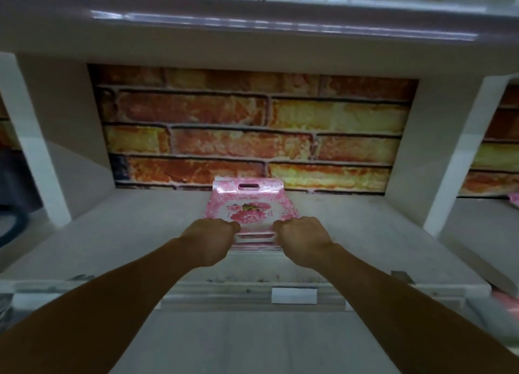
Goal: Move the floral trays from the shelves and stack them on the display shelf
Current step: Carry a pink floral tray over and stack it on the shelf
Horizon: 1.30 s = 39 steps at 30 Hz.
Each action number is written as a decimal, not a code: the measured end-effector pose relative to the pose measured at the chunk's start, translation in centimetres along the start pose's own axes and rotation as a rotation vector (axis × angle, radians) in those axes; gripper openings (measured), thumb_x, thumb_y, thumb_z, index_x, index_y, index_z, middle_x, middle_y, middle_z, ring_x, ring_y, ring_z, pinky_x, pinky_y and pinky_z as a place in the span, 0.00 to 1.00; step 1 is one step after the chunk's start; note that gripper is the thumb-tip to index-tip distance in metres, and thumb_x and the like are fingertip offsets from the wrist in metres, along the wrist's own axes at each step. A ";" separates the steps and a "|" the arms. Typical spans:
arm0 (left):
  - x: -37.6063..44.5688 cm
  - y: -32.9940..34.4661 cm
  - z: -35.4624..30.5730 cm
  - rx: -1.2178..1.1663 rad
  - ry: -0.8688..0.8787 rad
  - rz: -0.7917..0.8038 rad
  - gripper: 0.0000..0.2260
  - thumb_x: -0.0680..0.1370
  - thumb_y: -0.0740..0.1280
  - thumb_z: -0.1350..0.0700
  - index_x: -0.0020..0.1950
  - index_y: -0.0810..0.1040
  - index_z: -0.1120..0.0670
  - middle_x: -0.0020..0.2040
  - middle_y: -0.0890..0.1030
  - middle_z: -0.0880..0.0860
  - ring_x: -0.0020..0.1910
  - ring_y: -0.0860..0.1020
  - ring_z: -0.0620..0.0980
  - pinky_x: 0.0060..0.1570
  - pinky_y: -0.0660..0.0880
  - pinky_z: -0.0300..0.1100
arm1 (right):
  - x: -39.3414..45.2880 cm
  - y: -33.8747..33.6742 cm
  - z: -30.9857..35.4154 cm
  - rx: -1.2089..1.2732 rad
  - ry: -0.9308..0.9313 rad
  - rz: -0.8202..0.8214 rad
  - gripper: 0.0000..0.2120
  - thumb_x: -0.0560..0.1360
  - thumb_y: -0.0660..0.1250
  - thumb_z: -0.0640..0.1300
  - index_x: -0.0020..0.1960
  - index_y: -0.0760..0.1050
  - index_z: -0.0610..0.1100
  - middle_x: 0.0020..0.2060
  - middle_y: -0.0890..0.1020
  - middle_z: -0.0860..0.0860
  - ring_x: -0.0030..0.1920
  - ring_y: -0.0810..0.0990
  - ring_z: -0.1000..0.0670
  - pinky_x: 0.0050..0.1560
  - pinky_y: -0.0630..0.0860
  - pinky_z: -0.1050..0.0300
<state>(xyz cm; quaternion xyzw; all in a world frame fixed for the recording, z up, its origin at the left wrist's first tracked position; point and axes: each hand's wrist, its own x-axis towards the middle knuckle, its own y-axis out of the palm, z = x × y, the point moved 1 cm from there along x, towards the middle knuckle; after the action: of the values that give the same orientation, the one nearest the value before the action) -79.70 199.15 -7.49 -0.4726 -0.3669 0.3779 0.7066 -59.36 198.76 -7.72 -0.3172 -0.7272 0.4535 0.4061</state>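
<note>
1. Looking down from the head view, you see your left hand (213, 240) and right hand (302, 240) both curled over the near edge of the floral tray (251, 208), one on each side of its near handle slot.
2. Your fingers are closed around that edge; their tips are hidden beneath it.
3. Beyond your knuckles the tray runs away from you across the grey shelf (126, 233), its far handle end almost against the brick-pattern back panel (252, 126).
4. Under your fingers there seem to be more tray edges stacked, though blur hides how many.
5. Nearer you than your wrists, a white label (294, 295) sits on the shelf's front lip.
</note>
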 end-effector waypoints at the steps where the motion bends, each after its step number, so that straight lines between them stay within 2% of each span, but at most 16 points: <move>1: 0.3 0.3 0.3 -0.005 0.014 0.006 0.12 0.81 0.57 0.57 0.64 0.70 0.53 0.52 0.81 0.56 0.47 0.79 0.57 0.40 0.69 0.43 | 0.2 0.2 0.2 -0.008 0.010 0.002 0.11 0.80 0.59 0.47 0.59 0.75 0.45 0.47 0.83 0.46 0.45 0.81 0.43 0.44 0.70 0.56; 4: 1.1 1.0 1.1 -0.062 0.049 -0.002 0.14 0.82 0.56 0.50 0.64 0.71 0.53 0.52 0.81 0.56 0.48 0.79 0.57 0.42 0.71 0.44 | 1.0 0.6 0.3 0.011 0.041 0.047 0.12 0.80 0.58 0.49 0.60 0.74 0.46 0.49 0.82 0.46 0.46 0.80 0.43 0.44 0.70 0.56; 7: 1.3 2.2 1.8 -0.206 0.056 0.081 0.22 0.78 0.56 0.35 0.58 0.73 0.51 0.51 0.80 0.53 0.49 0.78 0.54 0.43 0.70 0.43 | 1.6 1.3 0.6 0.176 0.089 0.246 0.19 0.79 0.56 0.61 0.58 0.74 0.49 0.51 0.80 0.48 0.48 0.78 0.46 0.43 0.68 0.58; 9: 1.3 3.6 2.0 -0.255 0.076 0.100 0.25 0.74 0.57 0.30 0.56 0.75 0.49 0.51 0.81 0.50 0.49 0.78 0.51 0.45 0.71 0.42 | 1.7 1.9 1.0 0.326 0.117 0.347 0.23 0.76 0.57 0.67 0.59 0.74 0.51 0.53 0.79 0.50 0.50 0.76 0.48 0.45 0.68 0.60; 12: 1.5 4.7 2.3 -0.246 0.127 0.041 0.27 0.73 0.58 0.29 0.56 0.77 0.49 0.52 0.82 0.49 0.49 0.79 0.49 0.49 0.75 0.42 | 1.5 2.5 1.6 0.421 0.117 0.317 0.26 0.73 0.61 0.68 0.63 0.74 0.53 0.56 0.80 0.51 0.54 0.77 0.50 0.50 0.68 0.64; 16: 2.3 3.2 1.9 -0.242 0.112 0.133 0.27 0.72 0.57 0.28 0.55 0.73 0.49 0.53 0.80 0.51 0.47 0.76 0.50 0.43 0.71 0.42 | 0.5 2.3 1.5 0.421 0.185 0.288 0.31 0.71 0.60 0.71 0.66 0.71 0.53 0.61 0.77 0.52 0.59 0.75 0.49 0.58 0.72 0.58; 20: 3.3 1.1 -0.4 -0.281 0.115 -0.044 0.32 0.73 0.55 0.29 0.64 0.69 0.51 0.61 0.76 0.53 0.56 0.75 0.54 0.50 0.74 0.47 | -2.8 0.6 0.0 0.250 0.265 0.125 0.37 0.72 0.56 0.72 0.72 0.64 0.51 0.70 0.69 0.50 0.68 0.67 0.48 0.67 0.66 0.52; 23: 4.2 -0.5 -3.9 -0.317 0.135 -0.134 0.35 0.73 0.55 0.30 0.69 0.66 0.53 0.68 0.71 0.55 0.66 0.69 0.56 0.61 0.70 0.51 | -6.8 -0.8 -2.1 0.151 0.368 0.149 0.42 0.68 0.47 0.76 0.75 0.59 0.53 0.74 0.63 0.50 0.73 0.60 0.48 0.71 0.61 0.48; 24: 4.4 -1.0 -5.3 -0.343 0.151 -0.141 0.34 0.73 0.55 0.30 0.70 0.65 0.52 0.70 0.69 0.54 0.67 0.67 0.56 0.63 0.68 0.52 | -8.3 -1.3 -2.9 0.126 0.411 0.163 0.42 0.69 0.47 0.76 0.75 0.58 0.53 0.75 0.61 0.50 0.74 0.58 0.47 0.72 0.59 0.47; 28: 4.8 -3.1 -12.1 -0.373 0.271 -0.126 0.33 0.75 0.53 0.31 0.72 0.62 0.52 0.72 0.65 0.53 0.70 0.63 0.54 0.63 0.67 0.53 | -15.2 -3.9 -5.6 0.071 0.577 0.201 0.37 0.73 0.51 0.73 0.76 0.55 0.54 0.76 0.57 0.50 0.75 0.54 0.47 0.72 0.56 0.47; 39: 1.5 -11.7 -33.8 -0.414 0.533 -0.181 0.32 0.74 0.55 0.32 0.71 0.64 0.51 0.71 0.66 0.52 0.69 0.64 0.54 0.62 0.66 0.54 | -36.8 -10.7 -11.3 -0.015 0.849 0.212 0.37 0.73 0.51 0.73 0.76 0.56 0.54 0.76 0.57 0.49 0.75 0.54 0.46 0.71 0.57 0.45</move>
<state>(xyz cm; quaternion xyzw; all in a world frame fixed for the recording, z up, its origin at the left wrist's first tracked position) -47.29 184.11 -5.80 -0.6534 -0.2787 0.0949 0.6974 -33.18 168.60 -6.10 -0.5514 -0.4623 0.3167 0.6180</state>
